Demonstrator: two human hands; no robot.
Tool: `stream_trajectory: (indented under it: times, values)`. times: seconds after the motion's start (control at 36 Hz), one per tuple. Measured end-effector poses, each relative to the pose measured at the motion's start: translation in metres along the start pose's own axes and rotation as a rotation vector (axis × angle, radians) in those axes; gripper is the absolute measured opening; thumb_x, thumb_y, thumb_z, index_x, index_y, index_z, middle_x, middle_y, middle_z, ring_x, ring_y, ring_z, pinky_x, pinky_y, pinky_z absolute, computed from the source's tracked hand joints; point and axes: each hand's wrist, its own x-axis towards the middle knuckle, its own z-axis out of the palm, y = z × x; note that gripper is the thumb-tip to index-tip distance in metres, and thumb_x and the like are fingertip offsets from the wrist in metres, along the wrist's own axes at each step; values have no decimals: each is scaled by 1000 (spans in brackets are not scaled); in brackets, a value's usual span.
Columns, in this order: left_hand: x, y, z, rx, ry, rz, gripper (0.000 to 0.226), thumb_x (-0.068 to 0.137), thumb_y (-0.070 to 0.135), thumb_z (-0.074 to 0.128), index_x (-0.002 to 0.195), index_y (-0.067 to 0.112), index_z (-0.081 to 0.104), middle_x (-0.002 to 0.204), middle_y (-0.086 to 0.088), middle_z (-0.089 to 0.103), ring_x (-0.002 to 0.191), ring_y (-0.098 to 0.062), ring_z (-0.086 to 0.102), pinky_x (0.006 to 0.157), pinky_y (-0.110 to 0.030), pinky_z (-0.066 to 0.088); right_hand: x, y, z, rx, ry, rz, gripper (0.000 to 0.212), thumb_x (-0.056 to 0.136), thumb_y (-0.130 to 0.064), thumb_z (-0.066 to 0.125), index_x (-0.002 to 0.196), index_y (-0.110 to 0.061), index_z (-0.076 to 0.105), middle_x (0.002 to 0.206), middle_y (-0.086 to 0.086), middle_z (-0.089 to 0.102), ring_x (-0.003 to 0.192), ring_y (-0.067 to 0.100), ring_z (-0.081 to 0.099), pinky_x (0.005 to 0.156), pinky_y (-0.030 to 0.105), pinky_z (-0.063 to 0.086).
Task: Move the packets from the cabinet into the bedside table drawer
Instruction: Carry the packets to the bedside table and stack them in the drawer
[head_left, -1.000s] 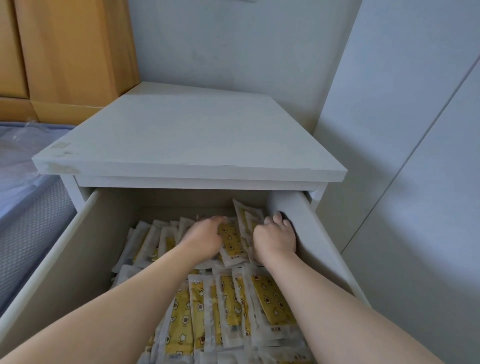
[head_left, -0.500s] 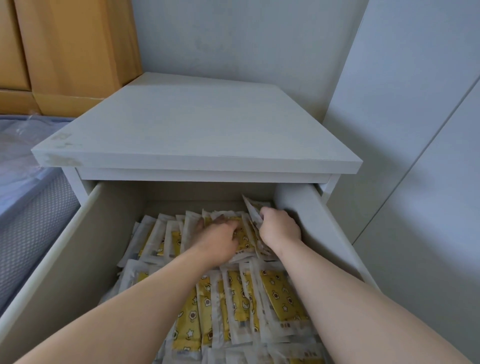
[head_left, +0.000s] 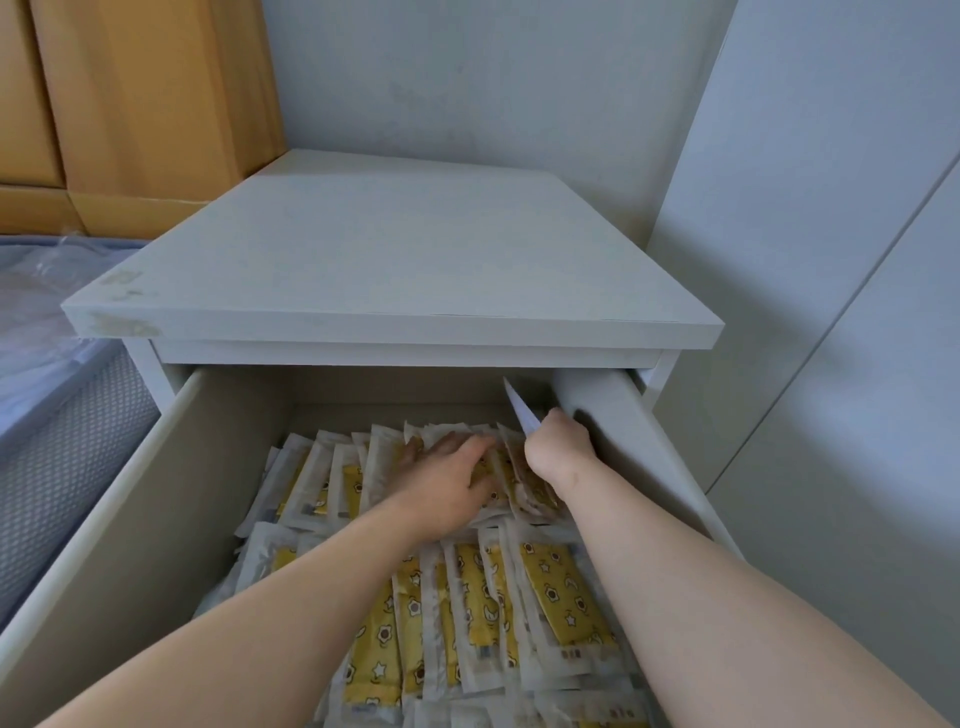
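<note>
The bedside table's drawer (head_left: 613, 441) is pulled open and holds several white packets with yellow star-print centres (head_left: 561, 592), laid in overlapping rows. My left hand (head_left: 447, 478) lies flat with spread fingers on the back row of packets (head_left: 322, 473). My right hand (head_left: 558, 447) is at the back right corner, beside the drawer's right wall, its fingers curled round a packet (head_left: 519, 408) whose white corner sticks up above the knuckles. Both forearms cover part of the front row.
The white table top (head_left: 395, 260) overhangs the back of the drawer. A white cabinet door (head_left: 831, 260) stands close on the right. A mattress edge (head_left: 57, 415) lies to the left, with a wooden headboard (head_left: 130, 104) behind it.
Both hands have reached further back in the drawer. My left hand has flattened on the back row. The packet in my right hand now stands more upright at the back right corner.
</note>
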Motion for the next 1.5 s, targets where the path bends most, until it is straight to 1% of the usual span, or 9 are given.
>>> stream_trajectory:
  times: [0.17,0.36,0.69,0.81,0.97,1.06,1.14,1.33,1.5]
  values:
    - [3,10,0,140,-131,93,62,90,65,32,146,41,19,159,11,2,146,-17,-6,113,-55,-7,2,-2,-3,-40,25,71,33,97,-4,42,130,1,40,126,18,54,111,30,58,75,27,45]
    - [18,25,9,279,-94,60,86,81,73,42,148,27,14,158,7,10,147,-20,-4,110,-61,-12,4,-2,-3,-86,23,64,33,97,-5,44,129,2,41,125,18,55,112,30,58,81,28,49]
    - [26,10,13,305,-94,-25,70,85,67,40,146,41,16,157,9,13,146,-23,1,106,-68,-5,2,5,4,-259,-74,-99,32,98,-22,43,126,-6,47,116,11,56,92,25,57,69,31,42]
    - [19,-6,8,309,-70,-17,67,85,66,40,144,45,17,157,10,14,146,-22,4,106,-67,-5,-1,8,9,-394,-159,-162,33,97,-24,44,126,-9,48,122,11,55,105,27,56,78,33,45]
    - [15,-14,7,249,-11,-64,86,79,67,51,146,31,12,156,3,22,146,-17,8,111,-63,-5,-6,5,8,-197,-315,-169,53,88,-20,58,136,-14,37,128,8,51,112,24,53,88,32,46]
    - [16,-13,5,219,-38,-45,99,75,68,56,145,41,-10,156,2,21,146,-20,8,109,-63,-5,-8,1,5,-138,-403,-113,71,82,-18,64,143,-15,28,135,9,45,119,26,48,92,34,44]
    - [17,-12,4,281,-69,-18,89,77,70,50,146,46,-1,158,7,14,146,-19,3,109,-66,-4,-7,-5,-1,-269,-475,-118,84,80,-15,68,148,-16,19,146,11,35,128,29,42,95,35,41]
    - [19,-17,4,279,-111,9,82,79,71,48,147,41,14,158,11,12,146,-13,-2,109,-66,-8,-3,1,2,-432,-342,-146,70,90,1,48,150,-14,16,146,15,35,128,30,44,99,35,44]
    - [19,-20,3,249,-135,30,76,82,66,48,146,40,17,158,10,13,146,-13,-9,110,-63,-10,-3,7,3,-421,-119,-139,33,95,-2,44,127,-5,51,117,12,60,104,26,60,80,29,48]
